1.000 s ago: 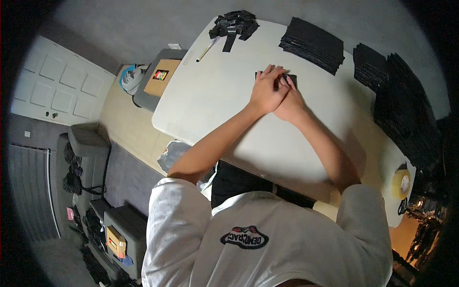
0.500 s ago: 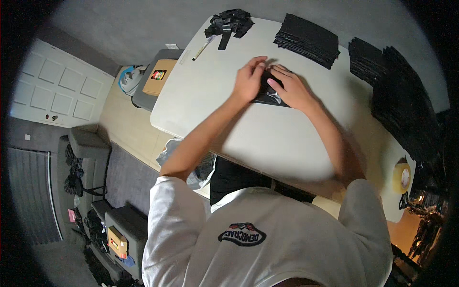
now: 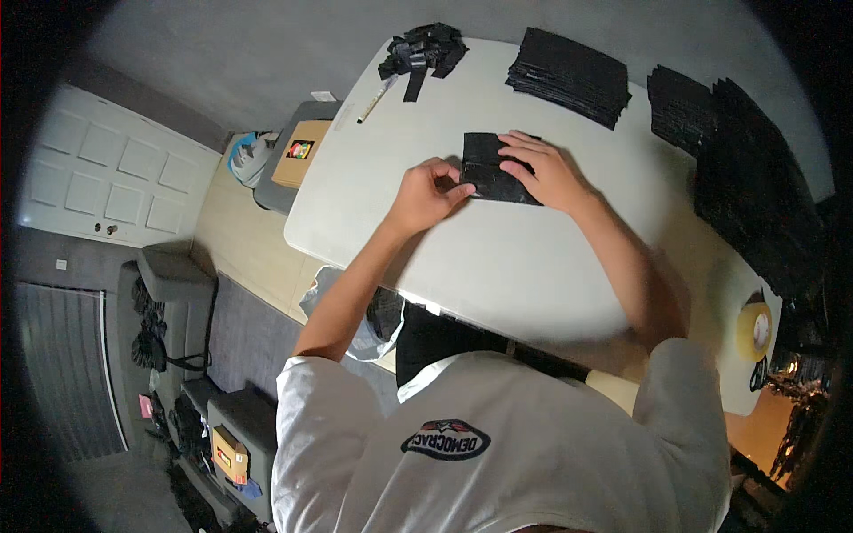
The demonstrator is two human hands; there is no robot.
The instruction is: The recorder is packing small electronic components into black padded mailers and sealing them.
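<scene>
Left hand [image 3: 426, 197], yours: at the near-left corner of the sheet, thumb at the corner, fingertips by the left edge; whether they pinch it, you cannot tell from this view. Right hand [image 3: 553, 173], yours: apart from the left, fingers spread flat over the sheet's right part. Black plastic sheet [image 3: 482, 182], one, with a crosswise crease or seam: on the white folding table [image 3: 391, 178], between your hands. Handling, as judged: press evenly with your right fingers against sliding; work your left thumb lightly along the edge, corners square, film unwrinkled. Beyond: stack of black sheets [image 3: 569, 75], far edge; heap of black strips [image 3: 422, 49], far left; marker pen [image 3: 373, 102], just beside the heap; roll of clear yellowish tape [image 3: 747, 330], right end.
</scene>
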